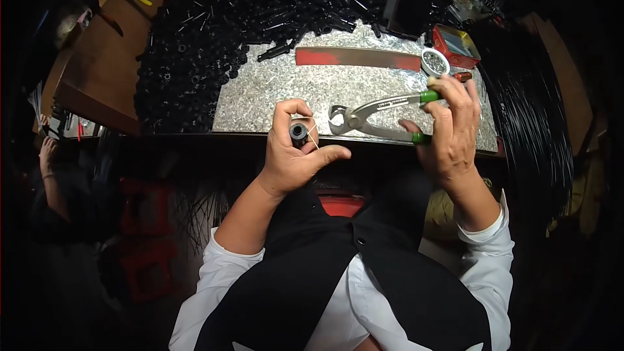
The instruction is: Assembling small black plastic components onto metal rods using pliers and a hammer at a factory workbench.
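Observation:
My left hand [288,146] is closed around a black cylindrical part [298,132], its round hollow end facing up. A thin pale strand [312,136] sticks out beside that part, between my fingers and the outstretched thumb. To the right, my right hand [452,127] is on the green-sleeved handles of metal end-cutting pincers [383,114]. Their handles are spread apart, and the jaws [338,118] gape toward my left hand, a short distance from it. Some fingers of the right hand are blurred.
Black parts [188,58] lie heaped across the left and back of the speckled worktop [260,101]. A red-and-brown flat bar [357,58], a white dish of small metal pieces [435,62] and a red box [456,45] sit behind. Black rods [530,104] hang right; another person's arm [52,172] shows left.

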`<action>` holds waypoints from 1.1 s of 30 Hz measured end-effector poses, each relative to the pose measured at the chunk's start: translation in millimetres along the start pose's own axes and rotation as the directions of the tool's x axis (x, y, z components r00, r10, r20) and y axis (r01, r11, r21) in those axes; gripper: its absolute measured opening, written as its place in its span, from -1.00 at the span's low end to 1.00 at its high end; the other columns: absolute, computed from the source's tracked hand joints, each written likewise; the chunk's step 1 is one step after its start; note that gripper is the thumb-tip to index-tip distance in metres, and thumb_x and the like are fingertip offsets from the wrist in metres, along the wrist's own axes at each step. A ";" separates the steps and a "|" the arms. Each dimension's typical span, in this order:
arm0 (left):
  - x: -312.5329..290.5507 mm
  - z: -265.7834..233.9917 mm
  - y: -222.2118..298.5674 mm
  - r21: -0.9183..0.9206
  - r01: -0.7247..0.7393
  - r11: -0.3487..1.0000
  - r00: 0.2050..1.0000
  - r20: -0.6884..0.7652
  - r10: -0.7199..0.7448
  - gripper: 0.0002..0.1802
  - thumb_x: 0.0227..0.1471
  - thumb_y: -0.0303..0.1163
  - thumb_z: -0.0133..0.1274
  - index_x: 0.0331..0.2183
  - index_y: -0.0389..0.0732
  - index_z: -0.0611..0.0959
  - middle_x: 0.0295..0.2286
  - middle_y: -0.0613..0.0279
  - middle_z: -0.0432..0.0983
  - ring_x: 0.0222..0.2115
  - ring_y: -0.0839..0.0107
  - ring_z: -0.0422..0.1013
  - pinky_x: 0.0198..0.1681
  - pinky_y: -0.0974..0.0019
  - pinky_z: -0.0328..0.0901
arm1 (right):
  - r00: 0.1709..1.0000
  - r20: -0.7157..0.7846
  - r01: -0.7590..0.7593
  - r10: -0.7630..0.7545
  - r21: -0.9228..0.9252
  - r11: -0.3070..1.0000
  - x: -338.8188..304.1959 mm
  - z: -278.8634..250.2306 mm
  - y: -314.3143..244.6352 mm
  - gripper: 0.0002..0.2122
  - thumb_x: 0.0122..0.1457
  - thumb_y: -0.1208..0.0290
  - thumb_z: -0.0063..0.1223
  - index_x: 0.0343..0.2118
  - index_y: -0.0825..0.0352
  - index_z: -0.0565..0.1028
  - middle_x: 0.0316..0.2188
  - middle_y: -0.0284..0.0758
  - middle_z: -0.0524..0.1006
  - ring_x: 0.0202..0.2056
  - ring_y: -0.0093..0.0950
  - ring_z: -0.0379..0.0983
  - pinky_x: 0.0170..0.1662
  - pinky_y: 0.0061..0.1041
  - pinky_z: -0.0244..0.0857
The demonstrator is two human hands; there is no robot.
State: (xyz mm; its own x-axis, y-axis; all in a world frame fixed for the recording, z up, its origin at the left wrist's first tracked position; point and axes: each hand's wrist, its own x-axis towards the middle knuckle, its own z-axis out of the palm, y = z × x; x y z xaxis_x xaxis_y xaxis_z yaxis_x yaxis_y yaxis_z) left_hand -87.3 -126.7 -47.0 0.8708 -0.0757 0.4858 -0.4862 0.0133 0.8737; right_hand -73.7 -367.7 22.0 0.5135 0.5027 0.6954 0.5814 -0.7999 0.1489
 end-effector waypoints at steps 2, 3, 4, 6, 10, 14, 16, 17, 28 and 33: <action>-2.5 0.0 -4.8 -0.018 0.025 1.000 1.000 0.003 -0.025 -0.24 -0.33 -0.33 0.43 -0.22 -0.19 0.22 -0.75 0.55 0.07 -0.71 0.76 -0.02 -0.61 0.64 -0.06 | 1.000 0.010 0.011 -0.011 -0.060 0.998 -2.9 5.7 3.2 -0.62 -0.08 0.33 0.28 -0.24 0.30 0.34 0.00 -0.20 0.32 0.13 -0.17 0.22 0.23 0.04 -0.17; -1.8 0.3 -5.3 -0.016 0.017 1.000 1.000 0.008 -0.017 -0.21 -0.35 -0.27 0.43 -0.20 -0.20 0.21 -0.75 0.55 0.05 -0.71 0.75 -0.03 -0.61 0.64 -0.07 | 0.999 -0.027 0.039 -0.043 -0.137 0.990 -1.2 9.0 2.5 -0.64 -0.04 0.30 0.25 -0.24 0.29 0.35 0.01 -0.21 0.32 0.14 -0.17 0.20 0.25 0.05 -0.21; -1.4 0.1 -5.8 -0.014 0.009 1.000 1.000 0.013 -0.008 -0.18 -0.36 -0.22 0.43 -0.18 -0.21 0.21 -0.75 0.55 0.03 -0.71 0.75 -0.04 -0.61 0.65 -0.08 | 0.995 -0.062 0.063 -0.078 -0.214 0.975 -0.4 11.0 2.1 -0.66 -0.01 0.27 0.22 -0.24 0.29 0.36 0.02 -0.21 0.31 0.15 -0.17 0.19 0.27 0.05 -0.26; -2.6 2.0 -8.1 0.007 0.021 1.000 0.999 0.029 -0.021 -0.14 -0.35 -0.15 0.40 -0.14 -0.24 0.20 -0.74 0.51 0.20 -0.70 0.76 0.11 -0.58 0.66 0.04 | 0.994 -0.050 0.089 -0.102 -0.216 0.972 -1.1 11.6 0.9 -0.69 0.03 0.24 0.17 -0.24 0.30 0.38 0.02 -0.23 0.30 0.16 -0.17 0.17 0.28 0.07 -0.33; -2.3 12.9 -6.6 -0.110 0.024 0.994 0.996 -0.079 -0.033 -0.19 -0.31 -0.20 0.39 -0.14 -0.24 0.22 -0.59 0.33 0.48 -0.56 0.70 0.36 -0.47 0.64 0.24 | 0.994 0.006 0.106 -0.106 -0.154 0.982 -3.4 10.8 -6.0 -0.69 0.02 0.31 0.17 -0.23 0.34 0.40 0.02 -0.22 0.30 0.18 -0.16 0.13 0.26 0.10 -0.30; -1.2 17.1 0.0 0.041 0.028 0.999 0.992 -0.128 -0.022 -0.35 -0.30 -0.30 0.40 -0.23 -0.26 0.35 -0.59 0.34 0.47 -0.55 0.72 0.33 -0.51 0.64 0.24 | 0.987 0.161 0.021 -0.014 -0.044 0.999 -3.6 5.1 -11.0 -0.69 -0.03 0.37 0.20 -0.25 0.36 0.38 -0.01 -0.19 0.31 0.15 -0.15 0.15 0.22 0.12 -0.18; -2.5 15.8 -5.3 0.107 0.002 0.994 0.990 -0.143 0.014 -0.40 -0.31 -0.31 0.41 -0.28 -0.26 0.39 -0.60 0.37 0.42 -0.57 0.72 0.28 -0.53 0.63 0.23 | 0.977 0.211 -0.006 0.008 -0.013 1.000 -5.7 2.8 -12.9 -0.69 -0.05 0.38 0.20 -0.27 0.36 0.38 -0.03 -0.18 0.31 0.13 -0.15 0.16 0.20 0.12 -0.14; -2.7 15.3 -7.3 0.173 -0.023 0.985 0.987 -0.154 0.050 -0.45 -0.33 -0.32 0.41 -0.33 -0.27 0.43 -0.60 0.40 0.38 -0.60 0.73 0.23 -0.56 0.62 0.22 | 0.974 0.224 -0.016 0.019 -0.013 1.000 -6.8 1.8 -14.1 -0.70 -0.04 0.36 0.20 -0.29 0.35 0.37 -0.07 -0.18 0.32 0.09 -0.17 0.20 0.19 0.11 -0.10; -8.1 14.2 -5.3 0.111 0.077 0.991 0.984 -0.169 -0.058 -0.40 -0.46 -0.20 0.46 -0.39 -0.27 0.50 -0.51 0.43 0.34 -0.54 0.67 0.21 -0.46 0.61 0.16 | 0.971 0.232 0.040 -0.054 0.065 0.997 -15.8 -8.6 -10.3 -0.74 -0.07 0.36 0.23 -0.54 0.33 0.33 -0.38 -0.21 0.39 -0.38 -0.28 0.33 -0.34 -0.35 0.23; -15.3 0.3 -15.9 0.100 0.011 0.995 0.999 -0.031 -0.008 -0.31 -0.62 0.03 0.42 -0.44 -0.22 0.54 -0.63 0.44 0.32 -0.67 0.71 0.18 -0.61 0.61 0.08 | 0.882 0.471 -0.234 -0.011 0.460 0.857 -31.4 -7.8 -9.7 -0.68 -0.21 0.49 0.34 -0.58 0.35 0.30 -0.58 -0.24 0.33 -0.55 -0.24 0.28 -0.47 -0.40 0.20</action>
State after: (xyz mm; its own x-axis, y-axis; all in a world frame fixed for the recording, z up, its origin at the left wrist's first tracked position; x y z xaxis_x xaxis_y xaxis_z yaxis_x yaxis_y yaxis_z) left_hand -92.9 -126.0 -68.3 0.8763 -0.0446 0.4797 -0.4818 -0.0877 0.8719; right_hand -100.4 -378.3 4.2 0.7437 0.6066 0.2810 0.6677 -0.6524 -0.3586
